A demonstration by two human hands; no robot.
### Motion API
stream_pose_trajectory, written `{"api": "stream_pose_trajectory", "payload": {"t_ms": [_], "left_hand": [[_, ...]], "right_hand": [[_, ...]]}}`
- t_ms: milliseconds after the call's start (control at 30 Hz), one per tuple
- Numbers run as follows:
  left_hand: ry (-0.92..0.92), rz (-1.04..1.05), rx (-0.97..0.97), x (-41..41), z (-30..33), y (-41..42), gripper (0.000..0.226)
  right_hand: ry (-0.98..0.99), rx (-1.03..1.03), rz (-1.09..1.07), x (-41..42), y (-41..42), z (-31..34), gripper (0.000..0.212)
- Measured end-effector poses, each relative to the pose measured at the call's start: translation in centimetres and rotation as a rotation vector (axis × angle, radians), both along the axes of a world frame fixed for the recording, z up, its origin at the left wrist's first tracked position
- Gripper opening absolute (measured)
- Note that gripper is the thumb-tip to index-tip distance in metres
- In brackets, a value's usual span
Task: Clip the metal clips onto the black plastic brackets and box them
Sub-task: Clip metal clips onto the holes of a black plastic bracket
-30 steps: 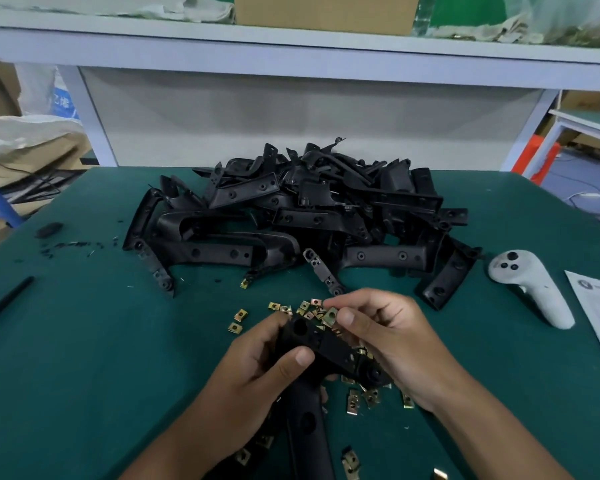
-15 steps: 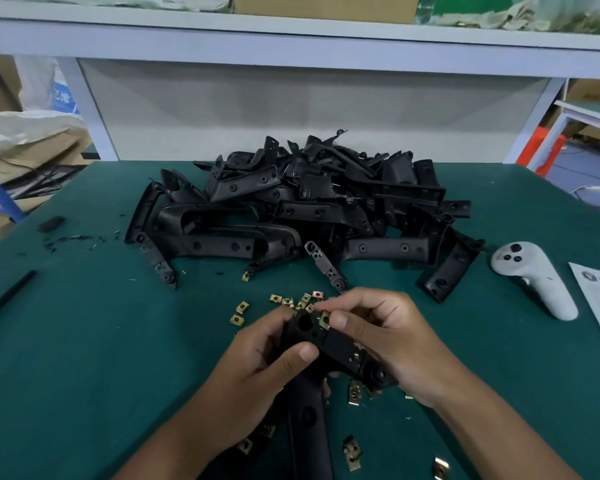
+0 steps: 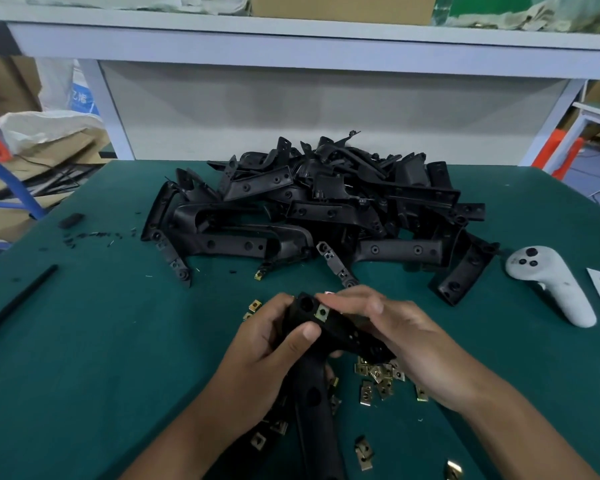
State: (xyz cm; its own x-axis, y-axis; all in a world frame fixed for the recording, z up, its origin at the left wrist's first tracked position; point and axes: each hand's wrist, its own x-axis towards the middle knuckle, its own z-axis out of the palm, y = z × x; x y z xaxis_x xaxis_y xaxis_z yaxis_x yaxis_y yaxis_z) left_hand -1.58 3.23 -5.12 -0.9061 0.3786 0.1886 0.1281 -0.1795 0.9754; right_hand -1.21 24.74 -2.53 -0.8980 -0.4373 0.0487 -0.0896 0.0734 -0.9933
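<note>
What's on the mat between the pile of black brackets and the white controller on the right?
In the head view, nothing: a narrow strip of bare green mat separates the bracket pile from the white controller.

close head view, forward and down
</note>
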Motion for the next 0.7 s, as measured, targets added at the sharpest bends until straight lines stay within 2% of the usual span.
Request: {"api": "stream_pose_trajectory", "payload": {"t_ms": [67,133,200,233,300,400,500,600,700], "left_hand": [[-0.047,-0.005,0.053,-0.1,0.0,-0.2,0.032],[-0.1,0.021,0.093,-0.3,0.3,-0.6,0.039],[-0.19,0.017,0.149,-0.4,0.4,-0.8,0.038],[-0.235,0.014,0.178,-0.5,0.4,-0.9,0.033],[-0.311,0.032,0.209,-0.5,0.8,-0.8,0.02],[-0.318,0.007,0.23,-0.5,0.9,-0.7,0.04],[-0.282,-0.022,0.227,-0.6,0.8,-0.8,0.052],[-0.242,-0.006,0.217,-0.8,0.6,-0.7,0.074],[-0.197,0.003,0.184,-0.9,0.5,-0.6,0.065]], "right_hand": [[0.055,0.146,-0.123,-0.4,0.2,-0.3,0.038],[0.246,0.524,-0.243,-0.9,0.6,-0.9,0.027],[0.401,0.882,-0.178,-0.9,0.7,-1.9,0.031],[0.435,0.932,-0.166,-0.9,0.6,-2.2,0.033],[0.481,0.892,-0.211,-1.0,0.5,-2.6,0.025],[0.534,0.865,-0.263,-1.1,0.4,-2.6,0.011],[0.523,0.845,-0.337,-1.1,0.5,-2.6,0.014],[0.391,0.584,-0.433,-1.2,0.3,-2.1,0.022],[0.155,0.259,-0.363,-0.9,0.1,-1.3,0.023]]}}
